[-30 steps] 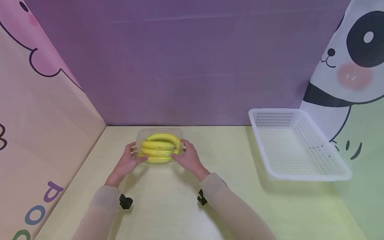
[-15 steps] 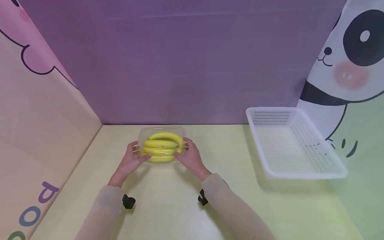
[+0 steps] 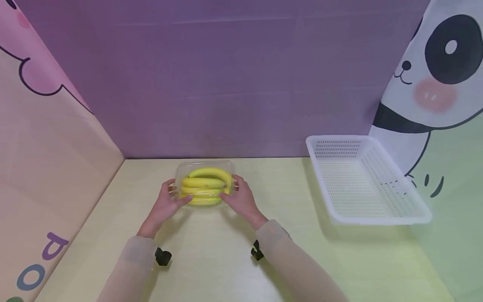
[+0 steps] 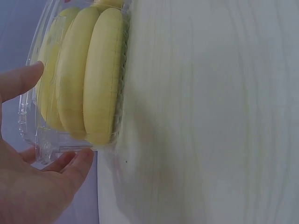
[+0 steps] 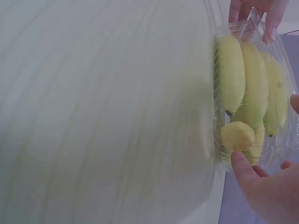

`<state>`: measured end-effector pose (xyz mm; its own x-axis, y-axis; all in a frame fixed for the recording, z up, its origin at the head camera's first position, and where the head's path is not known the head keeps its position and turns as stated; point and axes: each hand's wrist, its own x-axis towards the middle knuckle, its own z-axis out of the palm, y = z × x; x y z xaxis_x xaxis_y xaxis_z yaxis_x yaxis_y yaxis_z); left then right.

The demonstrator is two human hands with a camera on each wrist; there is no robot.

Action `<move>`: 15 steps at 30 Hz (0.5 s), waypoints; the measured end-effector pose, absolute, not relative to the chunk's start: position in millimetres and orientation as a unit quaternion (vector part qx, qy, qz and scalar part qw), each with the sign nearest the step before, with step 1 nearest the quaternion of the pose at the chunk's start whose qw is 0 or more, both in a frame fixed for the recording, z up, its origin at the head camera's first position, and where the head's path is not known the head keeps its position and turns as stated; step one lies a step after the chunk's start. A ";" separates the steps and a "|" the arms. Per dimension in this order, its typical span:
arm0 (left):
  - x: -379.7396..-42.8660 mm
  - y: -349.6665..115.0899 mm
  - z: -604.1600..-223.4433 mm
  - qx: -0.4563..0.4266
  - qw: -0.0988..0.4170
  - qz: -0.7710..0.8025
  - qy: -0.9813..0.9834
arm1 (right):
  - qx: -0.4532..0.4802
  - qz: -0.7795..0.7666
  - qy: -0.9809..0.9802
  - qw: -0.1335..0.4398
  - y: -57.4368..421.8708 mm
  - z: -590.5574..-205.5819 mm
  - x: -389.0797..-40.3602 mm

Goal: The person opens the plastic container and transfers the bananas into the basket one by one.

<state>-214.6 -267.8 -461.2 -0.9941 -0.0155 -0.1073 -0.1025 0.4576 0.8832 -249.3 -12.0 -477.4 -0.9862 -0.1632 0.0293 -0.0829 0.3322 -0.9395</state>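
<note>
A clear plastic clamshell box (image 3: 181, 170) full of yellow bananas (image 3: 205, 183) lies toward the back of the table, left of centre. My left hand (image 3: 166, 204) grips its left end, thumb on the near top edge and fingers round the side. At the opposite end my right hand (image 3: 241, 200) holds it the same way. In the left wrist view several bananas (image 4: 72, 74) lie side by side behind the clear wall, with the left fingertips at the box's lower edge. The right wrist view shows the right hand (image 5: 271, 186) with a fingertip against the box near the stem end.
A white perforated plastic basket (image 3: 377, 220) stands on the right of the pale wood table (image 3: 211, 260). A purple backdrop (image 3: 211, 84) rises behind, with printed panels on both sides. A black wrist camera (image 3: 163, 256) sits at the left sleeve.
The head view has shifted slightly, so the basket and walls appear further left. Both hands keep their hold on the banana box, which sits slightly further right in the picture.
</note>
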 end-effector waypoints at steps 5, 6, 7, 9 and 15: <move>-214.2 -261.9 -462.3 -0.031 0.035 0.524 0.851 | -0.073 -0.568 0.820 0.030 -6.5 -477.6 -250.3; -214.2 -260.7 -462.3 -0.030 0.034 0.524 0.851 | -0.073 -0.567 0.820 0.030 -5.2 -477.8 -250.6; -214.2 -259.5 -462.3 -0.029 0.033 0.525 0.850 | -0.072 -0.568 0.820 0.030 -3.8 -477.9 -250.9; -214.2 -257.5 -462.4 -0.027 0.032 0.525 0.850 | -0.072 -0.569 0.818 0.032 -1.0 -477.7 -250.8; -212.4 -252.0 -462.4 -0.023 0.040 0.508 0.860 | -0.071 -0.567 0.820 0.041 6.7 -477.4 -246.8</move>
